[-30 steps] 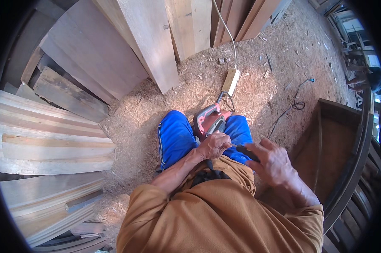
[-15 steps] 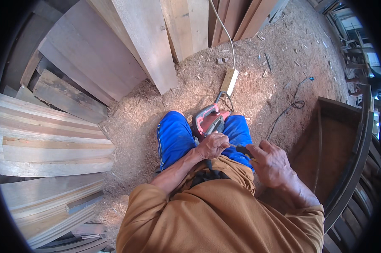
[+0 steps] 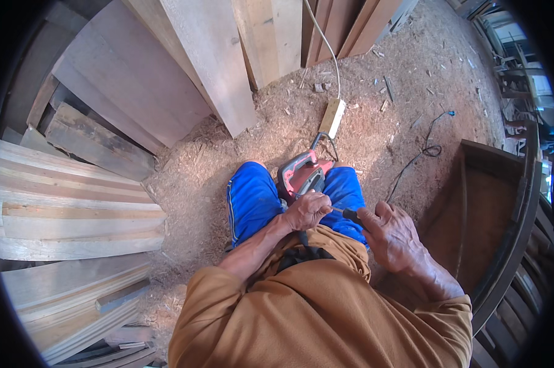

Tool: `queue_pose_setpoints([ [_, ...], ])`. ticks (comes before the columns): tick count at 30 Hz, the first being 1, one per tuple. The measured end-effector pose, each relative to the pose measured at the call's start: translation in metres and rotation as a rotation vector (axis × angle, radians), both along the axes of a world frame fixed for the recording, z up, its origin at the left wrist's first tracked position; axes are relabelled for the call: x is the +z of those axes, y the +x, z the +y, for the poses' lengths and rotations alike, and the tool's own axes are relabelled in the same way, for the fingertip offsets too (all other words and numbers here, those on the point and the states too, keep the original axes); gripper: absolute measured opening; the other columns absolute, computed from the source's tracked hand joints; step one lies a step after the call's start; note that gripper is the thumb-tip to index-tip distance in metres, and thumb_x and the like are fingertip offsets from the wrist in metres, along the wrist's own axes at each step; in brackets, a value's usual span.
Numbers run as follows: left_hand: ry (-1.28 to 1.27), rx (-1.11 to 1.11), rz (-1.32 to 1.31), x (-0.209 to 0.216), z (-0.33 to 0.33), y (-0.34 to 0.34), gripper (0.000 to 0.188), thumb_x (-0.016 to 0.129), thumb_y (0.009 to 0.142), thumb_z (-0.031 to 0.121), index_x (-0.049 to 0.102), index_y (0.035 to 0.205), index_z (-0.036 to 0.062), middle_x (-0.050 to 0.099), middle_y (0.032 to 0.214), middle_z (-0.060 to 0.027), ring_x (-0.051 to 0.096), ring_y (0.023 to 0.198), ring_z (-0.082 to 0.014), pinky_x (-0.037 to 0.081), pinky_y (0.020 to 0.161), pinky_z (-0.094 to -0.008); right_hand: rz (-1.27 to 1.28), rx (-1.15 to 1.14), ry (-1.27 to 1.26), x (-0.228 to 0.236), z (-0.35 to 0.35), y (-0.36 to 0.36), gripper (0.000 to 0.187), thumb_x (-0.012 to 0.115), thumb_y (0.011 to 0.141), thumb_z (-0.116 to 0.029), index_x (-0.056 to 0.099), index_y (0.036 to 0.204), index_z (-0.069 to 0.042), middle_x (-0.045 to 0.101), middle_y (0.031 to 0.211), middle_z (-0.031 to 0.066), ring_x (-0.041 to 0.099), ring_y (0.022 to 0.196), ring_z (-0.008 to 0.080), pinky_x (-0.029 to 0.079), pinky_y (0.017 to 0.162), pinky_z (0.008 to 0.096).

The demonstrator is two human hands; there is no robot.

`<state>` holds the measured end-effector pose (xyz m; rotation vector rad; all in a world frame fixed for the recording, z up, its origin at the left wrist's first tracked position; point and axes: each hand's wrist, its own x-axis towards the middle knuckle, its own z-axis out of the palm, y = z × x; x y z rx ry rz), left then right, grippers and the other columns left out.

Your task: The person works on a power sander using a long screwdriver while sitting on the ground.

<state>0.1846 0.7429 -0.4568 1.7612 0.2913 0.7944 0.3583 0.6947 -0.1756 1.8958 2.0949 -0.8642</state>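
Note:
My right hand [image 3: 396, 239] is closed round the dark handle of a screwdriver [image 3: 351, 215], whose thin shaft points left toward my other hand. My left hand [image 3: 307, 211] is closed, fingers curled at the shaft's tip. Whatever it pinches is hidden by the fingers. Just beyond that hand, a red and grey corded power tool [image 3: 301, 175] sits between my knees, its lower part partly covered by the hand.
Sawdust and wood chips cover the ground. Stacked boards [image 3: 74, 208] line the left, and planks [image 3: 212, 61] lean ahead. A power strip [image 3: 332, 118] lies beyond the tool. A black cord [image 3: 416, 161] and an open wooden box [image 3: 491, 214] are at right.
My right hand has turned slightly on the screwdriver handle. My left hand stays by the tip, and the power tool has not moved.

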Motion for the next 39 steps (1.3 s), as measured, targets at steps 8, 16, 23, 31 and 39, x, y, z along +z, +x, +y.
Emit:
queue_pose_setpoints([
  [8, 0.038, 0.027, 0.026, -0.001, 0.000, -0.002, 0.018, 0.062, 0.103, 0.019, 0.056, 0.092, 0.0066, 0.057, 0.079, -0.0077, 0.062, 0.077, -0.0323, 0.045, 0.070, -0.0428, 0.087, -0.153, -0.056, 0.014, 0.006, -0.003, 0.039, 0.067, 0.096, -0.029, 0.058, 0.126, -0.005, 0.065, 0.098, 0.0236, 0.068, 0.091, 0.0428, 0.053, 0.078, 0.0516],
  [16, 0.013, 0.028, 0.036, -0.002, -0.001, 0.001, 0.015, 0.063, 0.101, 0.014, 0.055, 0.091, 0.0066, 0.057, 0.079, -0.0074, 0.062, 0.077, -0.0320, 0.044, 0.071, -0.0426, 0.081, -0.035, 0.043, 0.002, -0.001, 0.007, 0.036, 0.071, 0.093, -0.026, 0.058, 0.118, -0.003, 0.065, 0.089, 0.0230, 0.068, 0.087, 0.0453, 0.052, 0.072, 0.0540],
  [23, 0.024, 0.041, 0.028, -0.001, -0.001, -0.002, 0.012, 0.065, 0.097, 0.010, 0.055, 0.091, 0.0059, 0.059, 0.079, -0.0074, 0.062, 0.077, -0.0317, 0.044, 0.070, -0.0412, 0.050, -0.250, -0.089, 0.013, 0.000, 0.006, 0.038, 0.071, 0.093, -0.026, 0.058, 0.120, -0.003, 0.068, 0.088, 0.0241, 0.069, 0.084, 0.0474, 0.052, 0.072, 0.0553],
  [31, 0.104, 0.134, -0.013, 0.019, 0.003, -0.002, 0.009, 0.066, 0.095, 0.008, 0.058, 0.095, 0.0052, 0.059, 0.081, -0.0098, 0.062, 0.077, -0.0336, 0.046, 0.072, -0.0428, -0.017, -0.014, 0.041, 0.009, -0.002, 0.000, 0.032, 0.070, 0.093, -0.023, 0.061, 0.119, -0.007, 0.062, 0.094, 0.0199, 0.065, 0.093, 0.0396, 0.052, 0.083, 0.0491],
  [39, 0.057, 0.082, -0.006, 0.007, -0.001, -0.003, 0.007, 0.063, 0.098, 0.008, 0.058, 0.097, 0.0035, 0.057, 0.080, -0.0125, 0.061, 0.076, -0.0363, 0.047, 0.070, -0.0458, -0.104, -0.370, -0.347, 0.021, 0.009, -0.003, 0.038, 0.067, 0.094, -0.018, 0.062, 0.131, -0.012, 0.060, 0.098, 0.0157, 0.063, 0.097, 0.0349, 0.050, 0.084, 0.0493],
])
